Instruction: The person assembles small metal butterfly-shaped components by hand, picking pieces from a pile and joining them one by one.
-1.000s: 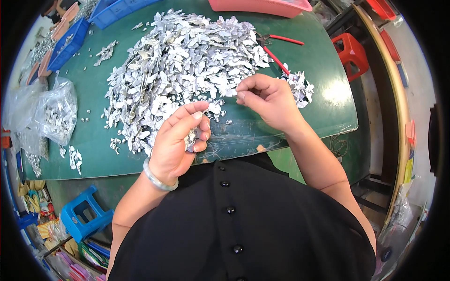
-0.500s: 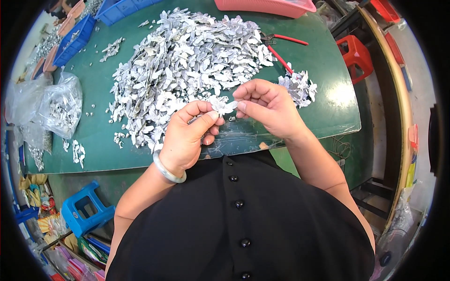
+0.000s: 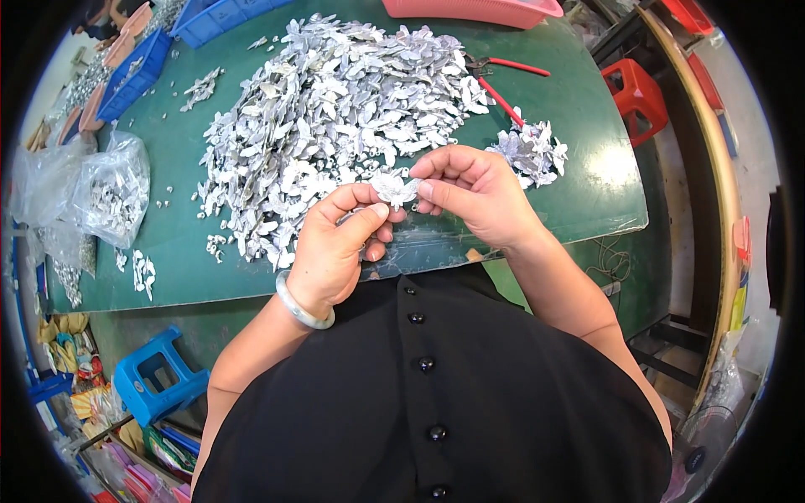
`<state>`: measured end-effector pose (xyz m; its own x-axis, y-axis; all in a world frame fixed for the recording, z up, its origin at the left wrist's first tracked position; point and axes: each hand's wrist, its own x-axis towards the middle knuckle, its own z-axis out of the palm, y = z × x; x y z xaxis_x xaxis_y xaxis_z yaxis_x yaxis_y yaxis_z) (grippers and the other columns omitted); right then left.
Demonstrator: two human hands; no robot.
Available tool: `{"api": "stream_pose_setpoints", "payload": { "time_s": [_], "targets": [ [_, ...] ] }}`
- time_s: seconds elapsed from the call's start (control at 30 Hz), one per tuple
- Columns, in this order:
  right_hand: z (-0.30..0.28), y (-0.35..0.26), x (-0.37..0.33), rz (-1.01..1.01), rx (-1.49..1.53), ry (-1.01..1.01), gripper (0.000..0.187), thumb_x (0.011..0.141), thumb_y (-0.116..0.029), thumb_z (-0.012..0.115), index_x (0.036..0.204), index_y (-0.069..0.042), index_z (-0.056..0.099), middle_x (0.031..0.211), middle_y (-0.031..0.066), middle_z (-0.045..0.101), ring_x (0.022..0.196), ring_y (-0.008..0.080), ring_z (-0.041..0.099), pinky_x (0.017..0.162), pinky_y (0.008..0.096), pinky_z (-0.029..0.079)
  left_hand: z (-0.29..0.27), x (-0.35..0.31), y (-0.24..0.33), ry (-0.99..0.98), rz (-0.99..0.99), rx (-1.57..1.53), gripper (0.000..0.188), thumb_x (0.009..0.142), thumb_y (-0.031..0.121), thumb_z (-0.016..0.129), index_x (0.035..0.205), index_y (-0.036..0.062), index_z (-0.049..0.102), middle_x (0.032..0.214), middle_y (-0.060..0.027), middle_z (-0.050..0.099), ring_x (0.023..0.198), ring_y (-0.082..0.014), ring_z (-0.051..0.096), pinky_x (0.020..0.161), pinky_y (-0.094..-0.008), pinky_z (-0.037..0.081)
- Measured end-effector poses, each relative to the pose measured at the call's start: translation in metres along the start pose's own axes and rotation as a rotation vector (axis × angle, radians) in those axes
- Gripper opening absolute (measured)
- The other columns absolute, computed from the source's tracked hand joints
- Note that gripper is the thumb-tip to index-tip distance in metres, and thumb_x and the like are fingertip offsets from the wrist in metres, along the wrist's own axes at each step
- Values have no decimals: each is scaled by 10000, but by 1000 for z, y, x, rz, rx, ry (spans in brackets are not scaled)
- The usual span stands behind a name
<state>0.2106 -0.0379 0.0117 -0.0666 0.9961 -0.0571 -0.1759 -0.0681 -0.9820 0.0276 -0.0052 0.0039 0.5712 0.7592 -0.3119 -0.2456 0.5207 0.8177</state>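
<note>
Between my two hands is a silvery metal casting with wing-like lobes. My left hand, with a pale bangle at the wrist, pinches its left side between thumb and fingers. The thumb and forefinger of my right hand close on its right edge. Just beyond my hands rises a large pile of similar castings on the green table. A smaller heap lies past my right hand, beside red-handled pliers; its fine details are too small to tell.
A clear plastic bag with metal bits sits at the left, near loose pieces. Blue bins and a pink basket stand along the far side. A blue stool is at lower left, a red stool at right.
My right hand has shifted slightly left, closer to my left hand. The casting between them now shows more of its broad face.
</note>
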Motion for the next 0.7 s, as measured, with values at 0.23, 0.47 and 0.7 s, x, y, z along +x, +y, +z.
{"api": "stream_pose_setpoints", "payload": {
  "time_s": [0.23, 0.47, 0.7],
  "targets": [
    [3, 8, -4, -236, -234, 75, 109, 753, 41, 566, 853, 2, 585, 779, 28, 587, 684, 99, 561, 604, 220, 452, -2, -1, 6, -28, -119, -255, 228, 864, 170, 469, 1005, -1, 523, 817, -107, 577, 635, -114, 502, 494, -207, 391],
    [5, 9, -6, -673, -693, 14, 183, 662, 96, 607, 801, -22, 605, 878, 83, 576, 719, 163, 579, 598, 228, 460, -3, -1, 2, -39, -54, -246, 244, 854, 76, 465, 1084, 17, 521, 844, -85, 586, 658, -100, 512, 540, -202, 407],
    [8, 13, -5, -574, -546, 18, 205, 686, 86, 595, 864, -15, 580, 838, 80, 564, 732, 174, 578, 635, 253, 466, -1, -4, 1, 7, 96, -25, 296, 833, 17, 457, 1125, 10, 507, 838, -62, 570, 662, -86, 510, 531, -194, 408]
  ]
}}
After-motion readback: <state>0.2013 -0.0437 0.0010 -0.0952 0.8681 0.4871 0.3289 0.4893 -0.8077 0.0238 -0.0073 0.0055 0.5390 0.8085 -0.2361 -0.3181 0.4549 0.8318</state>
